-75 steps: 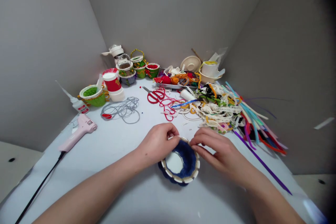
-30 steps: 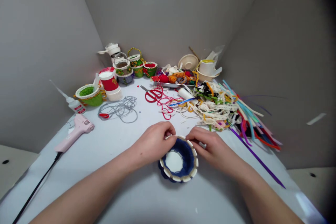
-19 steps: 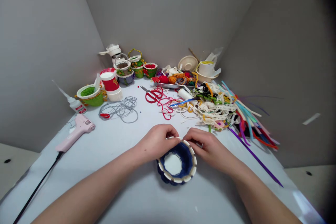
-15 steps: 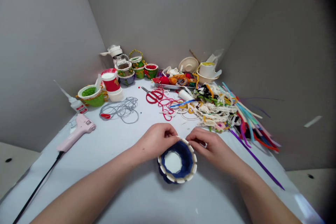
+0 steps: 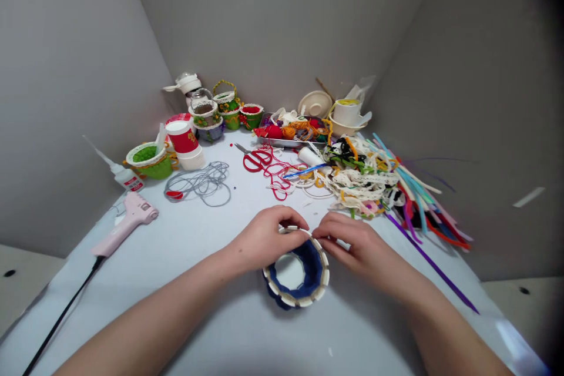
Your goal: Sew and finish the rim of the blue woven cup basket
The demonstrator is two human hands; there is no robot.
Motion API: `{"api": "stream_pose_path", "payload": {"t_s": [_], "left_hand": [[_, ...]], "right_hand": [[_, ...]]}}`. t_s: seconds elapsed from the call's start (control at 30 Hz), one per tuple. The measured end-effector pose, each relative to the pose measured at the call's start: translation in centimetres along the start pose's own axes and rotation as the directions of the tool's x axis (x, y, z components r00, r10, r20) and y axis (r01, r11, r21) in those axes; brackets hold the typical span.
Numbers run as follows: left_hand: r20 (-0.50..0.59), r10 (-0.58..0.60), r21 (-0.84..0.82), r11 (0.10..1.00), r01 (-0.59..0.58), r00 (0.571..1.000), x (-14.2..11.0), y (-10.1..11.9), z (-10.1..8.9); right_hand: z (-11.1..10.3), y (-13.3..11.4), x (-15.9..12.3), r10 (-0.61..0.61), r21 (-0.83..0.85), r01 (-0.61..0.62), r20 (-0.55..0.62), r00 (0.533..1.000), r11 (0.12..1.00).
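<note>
A small round basket [image 5: 314, 267], woven in dark blue yarn with a white notched rim and a white bottom inside, stands tilted toward me near the front of the table. My left hand [image 5: 275, 238] pinches its far rim, thumb inside and fingers outside. At the rim's far right, my right hand [image 5: 352, 241] has thumb and fingertips drawn together against the edge. Whatever lies between those right fingertips is too small to make out.
A pink glue gun [image 5: 126, 226] with a black cord lies left, beside a glue bottle [image 5: 127, 177]. Grey cord [image 5: 202, 182], red scissors [image 5: 257, 158], lace trims [image 5: 361, 185] and pipe cleaners [image 5: 429, 211] spread behind. Small yarn baskets [image 5: 152, 161] and a tray [image 5: 288, 142] stand further back.
My left hand has shifted slightly right along the rim, its thumb reaching closer to my right fingertips. The basket stays nearly in place; the whole view has moved slightly.
</note>
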State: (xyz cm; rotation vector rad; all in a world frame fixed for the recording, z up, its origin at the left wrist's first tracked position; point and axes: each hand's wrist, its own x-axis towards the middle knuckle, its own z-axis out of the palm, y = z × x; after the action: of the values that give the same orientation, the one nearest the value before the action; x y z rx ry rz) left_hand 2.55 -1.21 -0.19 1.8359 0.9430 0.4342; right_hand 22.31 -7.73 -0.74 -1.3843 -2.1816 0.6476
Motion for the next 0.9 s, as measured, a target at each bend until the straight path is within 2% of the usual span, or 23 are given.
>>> {"api": "stream_pose_path", "payload": {"t_s": [0.17, 0.43, 0.7, 0.9], "left_hand": [[0.014, -0.057, 0.016, 0.998, 0.056, 0.998, 0.2, -0.3, 0.3], [-0.028, -0.06, 0.019, 0.998, 0.06, 0.998, 0.0, -0.4, 0.4], [-0.075, 0.011, 0.101, 0.995, -0.004, 0.997, -0.1, -0.7, 0.7], [-0.095, 0.028, 0.09, 0.996, -0.02, 0.995, -0.2, -0.5, 0.8]], "right_hand": [[-0.1, -0.1, -0.1, 0.023, 0.001, -0.023, 0.002, 1.0, 1.0], [-0.6, -0.6, -0.3, 0.068, 0.033, -0.066, -0.051, 0.996, 0.997], [-0.3, -1.2, -0.5, -0.052, -0.048, 0.048, -0.092, 0.994, 0.998], [-0.4, -1.5, -0.9, -0.12, -0.11, 0.117, -0.015, 0.993, 0.987]]}}
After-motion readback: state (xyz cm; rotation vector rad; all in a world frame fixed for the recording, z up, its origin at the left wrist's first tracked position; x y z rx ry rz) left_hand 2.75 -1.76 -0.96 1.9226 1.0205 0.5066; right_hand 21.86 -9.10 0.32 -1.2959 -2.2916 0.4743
